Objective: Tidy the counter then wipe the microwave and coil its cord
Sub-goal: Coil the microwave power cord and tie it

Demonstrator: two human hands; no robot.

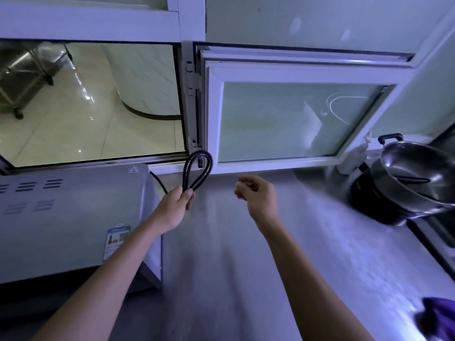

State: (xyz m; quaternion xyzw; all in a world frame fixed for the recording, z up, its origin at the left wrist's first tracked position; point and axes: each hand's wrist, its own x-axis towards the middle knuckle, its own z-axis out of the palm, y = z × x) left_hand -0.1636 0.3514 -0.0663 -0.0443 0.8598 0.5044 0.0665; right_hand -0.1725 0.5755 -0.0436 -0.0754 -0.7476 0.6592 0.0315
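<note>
A silver microwave (69, 217) stands at the left on the steel counter (246, 254), its vented top facing me. Its black cord (197, 168) comes from behind the right rear corner and is folded into an upright loop. My left hand (176, 207) pinches the base of that loop between thumb and fingers, just right of the microwave. My right hand (258, 195) hovers above the counter a little to the right, fingers loosely curled and holding nothing. The plug is not visible.
A serving window (93, 102) opens behind the microwave, and a white-framed pane (283, 119) stands swung open to its right. A steel pot (413, 178) sits on a black base at the far right. A purple cloth (438, 318) lies at the bottom right corner.
</note>
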